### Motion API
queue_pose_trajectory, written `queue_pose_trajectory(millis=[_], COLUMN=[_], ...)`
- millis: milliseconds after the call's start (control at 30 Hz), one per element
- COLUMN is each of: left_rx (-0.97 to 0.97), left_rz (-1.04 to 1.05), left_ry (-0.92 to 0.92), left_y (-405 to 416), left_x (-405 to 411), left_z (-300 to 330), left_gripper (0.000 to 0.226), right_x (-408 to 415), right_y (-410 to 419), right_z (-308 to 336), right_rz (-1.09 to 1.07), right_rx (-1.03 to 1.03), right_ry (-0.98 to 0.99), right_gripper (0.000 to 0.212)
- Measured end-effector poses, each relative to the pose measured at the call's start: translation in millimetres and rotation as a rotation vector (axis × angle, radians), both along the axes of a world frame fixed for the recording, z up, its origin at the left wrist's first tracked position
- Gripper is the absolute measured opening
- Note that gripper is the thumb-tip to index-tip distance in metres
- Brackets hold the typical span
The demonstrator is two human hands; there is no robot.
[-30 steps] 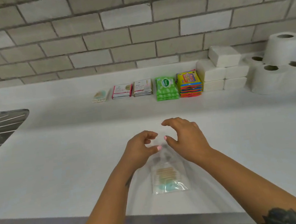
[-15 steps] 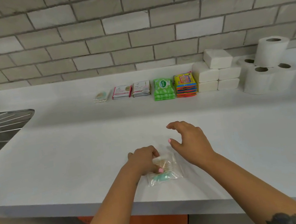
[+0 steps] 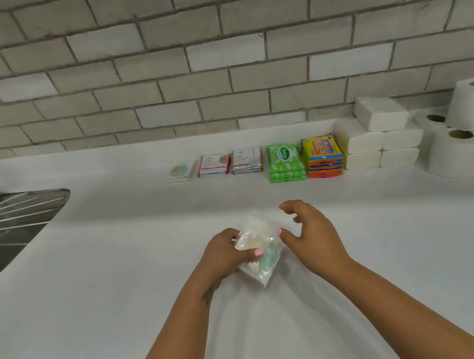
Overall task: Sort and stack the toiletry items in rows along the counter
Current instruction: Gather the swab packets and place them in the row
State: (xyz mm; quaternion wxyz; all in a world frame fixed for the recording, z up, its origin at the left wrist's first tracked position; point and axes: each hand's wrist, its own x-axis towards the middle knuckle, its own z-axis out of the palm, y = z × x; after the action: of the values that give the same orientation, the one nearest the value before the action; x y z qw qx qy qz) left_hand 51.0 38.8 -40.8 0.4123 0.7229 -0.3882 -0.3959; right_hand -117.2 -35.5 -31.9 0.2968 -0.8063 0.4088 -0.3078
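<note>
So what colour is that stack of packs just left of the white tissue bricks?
Mostly yellow stack, with red, blue and orange edges; seen in the head view.

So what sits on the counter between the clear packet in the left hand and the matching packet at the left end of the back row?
Nothing: in the head view, only bare white counter separates the held packet from the row's packet.

Washroom: tiled wall (image 3: 211, 54), sink (image 3: 5, 220), counter (image 3: 120, 273)

White counter (image 3: 120, 273), grey brick-pattern wall tiles (image 3: 211, 54) — green packs (image 3: 285, 162), yellow-orange packs (image 3: 323, 156), white rolls (image 3: 467, 126).
</note>
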Motion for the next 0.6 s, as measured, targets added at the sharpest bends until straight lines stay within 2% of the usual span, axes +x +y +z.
queue_pose_trajectory(millis=[100,233,400,600], left_rx=[-0.105,-0.187,-0.242,-0.29], left_rz=[0.094,0.211,0.25,0.253], left_ry=[0.19,0.309,0.353,0.357], left_y=[-13.0,-32.5,-52.6,-80.0], left_x=[23.3,61.6,111.3,162.5], left_z=[4.8,11.2,21.5,26.6], left_gripper=[0.043,0.041,0.04,0.035], right_x=[30.8,76.9,132.2,191.4], right_y=[-10.6,-26.1,-43.8,-68.7], right_z=[2.2,4.1,7.9,10.4], right_rz=[-0.032,-0.04,-0.017,-0.045], right_rx=[0.132,0.286,0.401,0.469], right_ry=[-0.103,-0.158,-0.222,-0.261], right_gripper=[0.048,0.053,0.056,0.047])
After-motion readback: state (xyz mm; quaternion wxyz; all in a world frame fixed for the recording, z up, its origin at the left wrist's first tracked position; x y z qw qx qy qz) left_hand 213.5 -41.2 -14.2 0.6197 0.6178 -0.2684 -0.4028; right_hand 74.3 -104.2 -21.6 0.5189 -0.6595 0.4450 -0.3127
